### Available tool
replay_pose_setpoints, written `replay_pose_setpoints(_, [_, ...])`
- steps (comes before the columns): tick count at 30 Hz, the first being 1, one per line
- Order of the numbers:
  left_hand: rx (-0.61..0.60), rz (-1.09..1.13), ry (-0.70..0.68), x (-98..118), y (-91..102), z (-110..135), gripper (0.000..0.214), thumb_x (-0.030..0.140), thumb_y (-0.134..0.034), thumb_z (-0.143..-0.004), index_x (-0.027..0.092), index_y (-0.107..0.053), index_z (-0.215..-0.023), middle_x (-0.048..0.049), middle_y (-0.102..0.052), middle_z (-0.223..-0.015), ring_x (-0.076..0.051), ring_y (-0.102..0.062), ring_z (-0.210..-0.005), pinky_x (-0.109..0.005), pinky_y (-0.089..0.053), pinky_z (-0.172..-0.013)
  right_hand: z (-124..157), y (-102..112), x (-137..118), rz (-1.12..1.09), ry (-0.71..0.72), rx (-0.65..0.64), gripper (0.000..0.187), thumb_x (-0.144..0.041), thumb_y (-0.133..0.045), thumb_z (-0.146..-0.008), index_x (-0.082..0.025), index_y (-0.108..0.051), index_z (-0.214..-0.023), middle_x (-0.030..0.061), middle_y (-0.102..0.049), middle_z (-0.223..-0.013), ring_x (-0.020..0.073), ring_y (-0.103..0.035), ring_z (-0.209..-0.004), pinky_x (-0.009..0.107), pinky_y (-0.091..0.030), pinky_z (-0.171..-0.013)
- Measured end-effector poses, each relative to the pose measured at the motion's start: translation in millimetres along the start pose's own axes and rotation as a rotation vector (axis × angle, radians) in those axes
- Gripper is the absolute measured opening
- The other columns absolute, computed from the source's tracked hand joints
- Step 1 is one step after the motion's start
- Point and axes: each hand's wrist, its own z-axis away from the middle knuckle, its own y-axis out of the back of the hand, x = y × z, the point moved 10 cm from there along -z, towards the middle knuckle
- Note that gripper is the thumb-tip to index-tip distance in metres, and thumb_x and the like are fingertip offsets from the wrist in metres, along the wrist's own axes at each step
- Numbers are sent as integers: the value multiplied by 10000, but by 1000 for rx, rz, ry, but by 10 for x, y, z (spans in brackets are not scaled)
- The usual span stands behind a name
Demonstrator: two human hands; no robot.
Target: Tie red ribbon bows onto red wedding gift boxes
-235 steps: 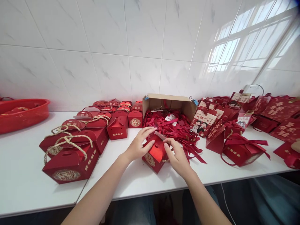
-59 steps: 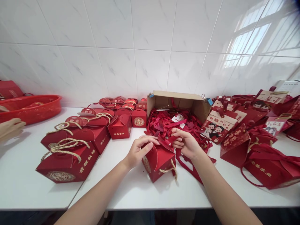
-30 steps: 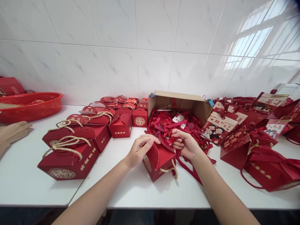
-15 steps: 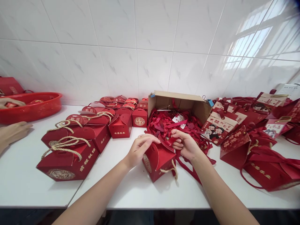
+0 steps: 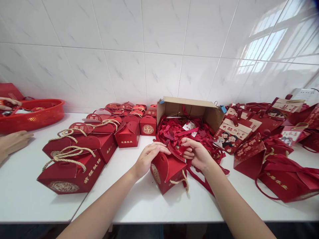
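A small red gift box (image 5: 169,171) stands at an angle on the table in front of me, its top flaps folded over and a twisted gold cord hanging at its right side. My left hand (image 5: 149,154) steadies it from the upper left, fingers laid over the top flap. On the other side, my right hand (image 5: 195,152) is closed in a pinch on a red ribbon (image 5: 198,174) at the box's top edge. The ribbon's loose length trails down to the table. What lies behind the flaps is hidden.
A tipped cardboard box (image 5: 189,101) spills red ribbons behind my hands. Finished-looking gift boxes (image 5: 74,172) with cords stand in rows at left. Red gift bags (image 5: 231,136) crowd the right. Far left, another person's hand (image 5: 15,142) lies by a red basin (image 5: 47,116).
My hands and the gift box stay almost in place. At far left, the other person's hand in the basin has shifted left, and a pale item now shows there.
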Motion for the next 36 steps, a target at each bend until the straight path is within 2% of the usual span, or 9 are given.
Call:
replay_pose_setpoints(4, [40,73,26,-41,26,-3,403,417,-433,-913,171,-665,-696,-78,-679,-828,-236,-588,-935,-360,-389,-949,-25,41,-68,179,92,21,147,-248,-648,-665,-196,-532,-741,-116,-332,-459,33,-212,-375,171,-156,-373])
replay_pose_setpoints(7, [69,73,89,-125,43,9,336,407,-492,-888,169,-631,-696,-65,-663,-834,-221,-584,-909,-336,-407,-907,-40,75,-171,362,186,53,143,-267,-701,-688,-196,-617,-781,-63,-510,-561,58,-379,-451,174,-266,-411])
replay_pose_setpoints(10, [65,36,117,-163,29,20,324,408,-494,-885,168,-641,-724,-59,-659,-847,-208,-577,-889,-326,-404,-908,-25,68,-295,541,270,75,134,-291,-739,-687,-207,-677,-771,5,-641,-800,133,-556,-735,232,-441,-632])
replay_pose_setpoints(13, [73,18,116,-161,28,20,341,409,-480,-887,167,-660,-727,-63,-651,-863,-210,-575,-907,-331,-400,-921,93,-4,-502,773,442,132,116,-317,-712,-727,-226,-694,-796,33,-651,-931,194,-569,-933,342,-437,-872])
replay_pose_setpoints(15, [86,-1,111,-151,41,10,347,399,-488,-879,166,-676,-704,-74,-648,-913,-222,-570,-958,-341,-386,-949,255,-102,-632,905,586,183,111,-323,-663,-779,-225,-693,-821,57,-643,-986,217,-570,-999,386,-412,-942])
replay_pose_setpoints(17, [98,-10,137,-173,57,-5,351,391,-500,-864,166,-691,-674,-86,-642,-965,-237,-561,-1005,-362,-367,-980,411,-221,-643,976,648,186,142,-330,-608,-830,-219,-698,-832,79,-641,-1021,225,-580,-1023,393,-419,-952])
replay_pose_setpoints(23, [51,66,290,-298,34,-62,326,399,-533,-809,170,-711,-659,-78,-672,-994,-245,-567,-1035,-379,-373,-995,681,-524,-363,1016,636,51,244,-308,-609,-838,-257,-669,-1069,79,-674,-1099,246,-616,-1031,404,-470,-915])
replay_pose_setpoints(29, [-7,25,343,-279,1,-126,170,318,-636,-693,183,-733,-657,-70,-686,-1029,-264,-579,-1027,-385,-380,-980,724,-574,-352,1033,713,87,252,-204,-577,-821,-261,-663,-1050,66,-691,-1081,240,-629,-1015,414,-480,-909])
replay_pose_setpoints(36, [-76,1,373,-203,-84,-168,158,213,-559,-642,185,-703,-585,-44,-696,-944,-251,-591,-976,-356,-418,-914,785,-600,-370,1078,756,145,280,-193,-555,-822,-253,-628,-1085,76,-688,-1102,246,-631,-1011,418,-483,-891])
